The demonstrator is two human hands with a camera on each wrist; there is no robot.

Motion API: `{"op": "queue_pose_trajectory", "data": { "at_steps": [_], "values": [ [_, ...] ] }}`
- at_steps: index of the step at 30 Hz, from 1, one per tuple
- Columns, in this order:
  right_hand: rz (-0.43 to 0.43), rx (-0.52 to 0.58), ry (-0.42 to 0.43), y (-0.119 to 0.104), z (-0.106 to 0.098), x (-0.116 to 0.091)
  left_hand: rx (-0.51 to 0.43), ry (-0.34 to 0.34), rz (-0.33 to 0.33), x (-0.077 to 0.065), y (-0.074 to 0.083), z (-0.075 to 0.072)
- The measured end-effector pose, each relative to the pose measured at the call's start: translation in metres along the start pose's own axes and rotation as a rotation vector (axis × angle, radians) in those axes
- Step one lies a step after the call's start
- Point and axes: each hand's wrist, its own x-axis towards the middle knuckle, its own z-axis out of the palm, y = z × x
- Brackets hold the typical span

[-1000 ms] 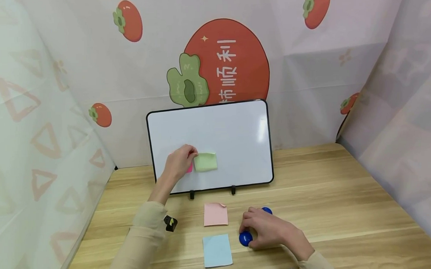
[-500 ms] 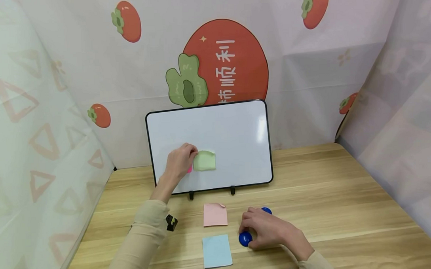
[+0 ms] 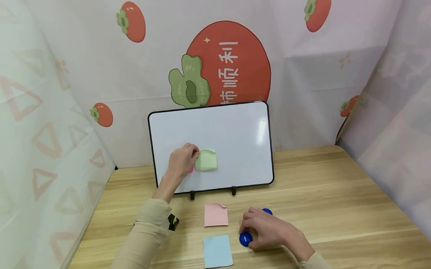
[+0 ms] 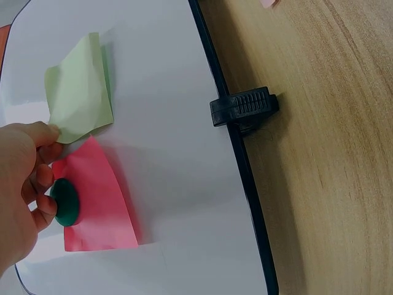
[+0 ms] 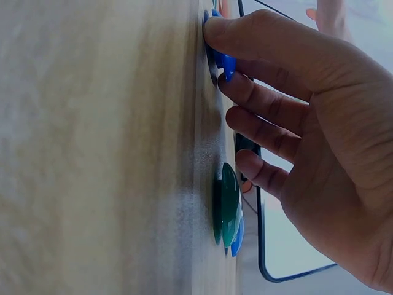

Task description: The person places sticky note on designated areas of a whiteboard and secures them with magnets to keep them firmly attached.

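Note:
My left hand (image 3: 181, 162) is at the lower left part of the whiteboard (image 3: 236, 129), pinching a corner of a pale green sticky note (image 4: 80, 92) between thumb and finger. The note's far edge curls away from the board. Beside it, under the same hand's curled fingers, a bright pink sticky note (image 4: 104, 212) hangs on the board beneath a round dark green magnet (image 4: 66, 201). On the table, my right hand (image 3: 268, 228) holds a round blue magnet (image 3: 245, 239) between thumb and fingertips. Another blue magnet (image 3: 267, 211) lies just behind that hand.
A light pink sticky note (image 3: 216, 215) with a curled corner and a light blue one (image 3: 218, 251) lie on the wooden table (image 3: 328, 194). Near the right hand is a green magnet (image 5: 230, 206), hidden in the head view. Black clip feet (image 4: 245, 107) support the whiteboard.
My left hand has shifted slightly up and right along the board, and the green note's top edge sits a bit higher. My right hand stays on the blue magnet.

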Motion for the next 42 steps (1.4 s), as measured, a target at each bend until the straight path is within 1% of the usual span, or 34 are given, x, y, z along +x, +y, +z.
{"op": "queue_pose_trajectory", "data": {
  "at_steps": [5,8,11,14,21,27,36,42],
  "values": [
    [-0.011,-0.017,0.006,0.002,-0.001,0.003,0.014,0.004,-0.012,0.001,0.001,0.001],
    [-0.027,-0.036,0.027,0.002,-0.002,0.005,0.021,0.005,-0.017,0.001,0.002,0.001],
    [-0.044,-0.058,0.057,0.001,-0.004,0.007,0.025,-0.009,-0.028,0.0,0.002,0.002],
    [-0.054,-0.079,0.083,0.0,-0.008,0.009,0.026,-0.022,-0.037,0.0,0.002,0.002],
    [-0.087,-0.112,0.133,0.001,-0.015,0.016,0.021,-0.017,-0.038,0.0,0.003,0.002],
    [-0.084,-0.152,0.154,0.001,-0.023,0.026,0.018,-0.018,-0.048,0.001,0.003,0.002],
    [-0.128,-0.246,0.276,-0.002,-0.033,0.041,0.015,-0.018,-0.059,0.001,0.005,0.0],
    [-0.138,-0.281,0.315,-0.004,-0.037,0.05,0.018,-0.019,-0.067,0.0,0.006,-0.001]
  ]
}}
